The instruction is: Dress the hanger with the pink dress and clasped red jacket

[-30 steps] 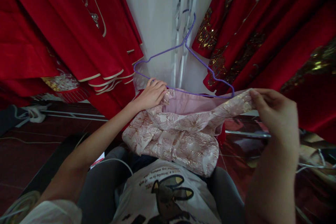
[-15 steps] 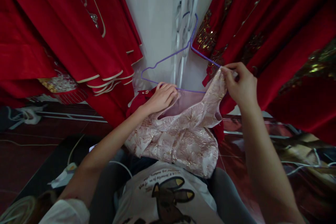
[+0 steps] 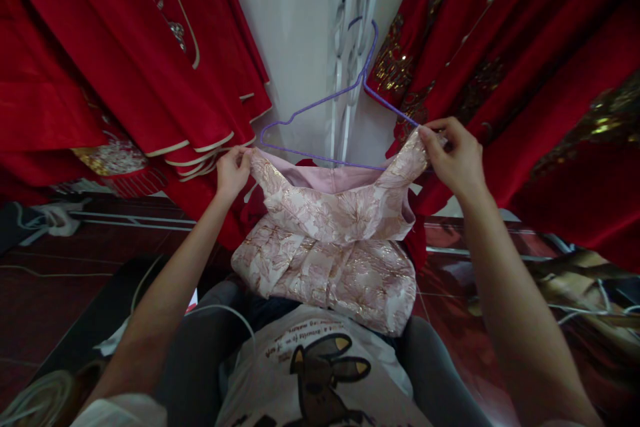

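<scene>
- Far left there's a bunch of hanging red garments point(image 3: 210, 87) with cream piping, plus a gold-and-silver fringed ornament point(image 3: 117, 155) low down on one of them
- Below that, some thin white rack bars point(image 3: 135, 221) near the dark red tiled floor point(image 3: 30, 293)
- Left hand point(image 3: 233, 173) is up beside the red hems, fingers pinched tight on the tip of one shoulder strap
- Thin white cable point(image 3: 227, 310) curves across the left thigh of the grey trousers point(image 3: 193, 347)
- Middle is the pink and gold brocade dress point(image 3: 325, 213). Bodice is stretched between the two hands, pale pink lining peeking out at the neckline, rest bunched up over the lap
- Purple clothes hanger point(image 3: 311, 105) is just above the neckline, hook up. Its left end is in plain view right by the left strap, its right end goes out of sight behind the right strap
- Behind that, white cabinet doors point(image 3: 295, 33) with metal handles, and down at the bottom a white T-shirt point(image 3: 320, 373) with a cartoon animal print
- Right hand point(image 3: 454, 155) has thumb and fingers closed on the other strap, right where the hanger disappears
- Far right, more red garments point(image 3: 510, 100), these ones with gold sequins
</scene>
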A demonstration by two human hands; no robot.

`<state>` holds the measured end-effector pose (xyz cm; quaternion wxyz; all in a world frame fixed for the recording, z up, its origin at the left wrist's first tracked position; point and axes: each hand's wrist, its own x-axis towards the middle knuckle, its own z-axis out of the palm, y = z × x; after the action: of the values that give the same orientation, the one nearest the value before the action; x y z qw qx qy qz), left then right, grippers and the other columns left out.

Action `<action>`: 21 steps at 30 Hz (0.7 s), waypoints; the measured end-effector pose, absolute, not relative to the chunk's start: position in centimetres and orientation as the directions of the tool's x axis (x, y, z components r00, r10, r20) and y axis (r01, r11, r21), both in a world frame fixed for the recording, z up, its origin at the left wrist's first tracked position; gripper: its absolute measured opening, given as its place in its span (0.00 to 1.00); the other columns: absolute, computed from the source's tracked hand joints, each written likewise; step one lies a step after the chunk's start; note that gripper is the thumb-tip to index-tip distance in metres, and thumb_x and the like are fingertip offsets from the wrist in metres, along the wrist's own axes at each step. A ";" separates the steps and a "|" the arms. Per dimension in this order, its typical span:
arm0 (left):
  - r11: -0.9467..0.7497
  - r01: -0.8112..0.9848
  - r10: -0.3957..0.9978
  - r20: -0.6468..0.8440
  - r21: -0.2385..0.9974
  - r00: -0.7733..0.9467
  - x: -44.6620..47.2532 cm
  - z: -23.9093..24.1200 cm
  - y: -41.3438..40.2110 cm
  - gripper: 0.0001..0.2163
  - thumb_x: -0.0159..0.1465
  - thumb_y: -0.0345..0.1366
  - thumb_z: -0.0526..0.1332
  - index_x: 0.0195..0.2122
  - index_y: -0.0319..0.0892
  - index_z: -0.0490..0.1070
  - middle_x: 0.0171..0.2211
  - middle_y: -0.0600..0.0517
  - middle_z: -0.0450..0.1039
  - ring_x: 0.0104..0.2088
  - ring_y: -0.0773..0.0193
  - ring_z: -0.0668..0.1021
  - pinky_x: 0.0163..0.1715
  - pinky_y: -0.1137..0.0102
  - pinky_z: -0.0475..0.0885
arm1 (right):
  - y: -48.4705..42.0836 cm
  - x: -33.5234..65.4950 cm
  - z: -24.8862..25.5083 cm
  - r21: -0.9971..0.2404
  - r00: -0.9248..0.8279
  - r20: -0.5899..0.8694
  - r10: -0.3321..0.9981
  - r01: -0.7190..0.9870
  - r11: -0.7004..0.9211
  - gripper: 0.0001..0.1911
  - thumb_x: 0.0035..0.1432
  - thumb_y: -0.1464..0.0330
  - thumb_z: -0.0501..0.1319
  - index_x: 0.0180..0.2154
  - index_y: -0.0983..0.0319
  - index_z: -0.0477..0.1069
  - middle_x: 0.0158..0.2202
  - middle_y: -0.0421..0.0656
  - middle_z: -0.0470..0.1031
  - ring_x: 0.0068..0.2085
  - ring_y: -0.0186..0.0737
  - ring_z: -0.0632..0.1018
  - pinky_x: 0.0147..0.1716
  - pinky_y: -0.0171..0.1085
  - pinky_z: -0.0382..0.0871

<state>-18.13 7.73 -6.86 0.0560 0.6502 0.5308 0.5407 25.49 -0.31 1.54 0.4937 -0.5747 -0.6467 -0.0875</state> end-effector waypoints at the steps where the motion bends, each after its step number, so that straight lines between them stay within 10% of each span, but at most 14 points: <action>1: -0.434 0.607 0.760 0.632 0.665 -0.149 -18.0 -6.9 7.9 0.10 0.65 0.42 0.56 0.36 0.41 0.72 0.36 0.49 0.79 0.37 0.62 0.80 0.41 0.69 0.74 | -0.4 25.5 1.6 -0.458 0.149 0.732 0.665 0.830 0.318 0.13 0.63 0.56 0.57 0.41 0.56 0.75 0.31 0.41 0.76 0.30 0.38 0.74 0.30 0.36 0.64; 21: -0.709 0.521 0.648 0.730 0.475 0.216 -10.1 3.2 9.6 0.17 0.66 0.50 0.57 0.38 0.41 0.73 0.34 0.49 0.75 0.40 0.59 0.78 0.44 0.63 0.74 | 0.8 26.2 1.6 -0.529 0.131 0.673 0.728 0.773 0.350 0.08 0.61 0.61 0.60 0.37 0.58 0.73 0.30 0.41 0.75 0.32 0.34 0.71 0.33 0.33 0.62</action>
<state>-10.06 9.58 3.22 0.0637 0.7773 0.3760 0.5004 26.20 0.82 1.60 0.4910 -0.5698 -0.6586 -0.0229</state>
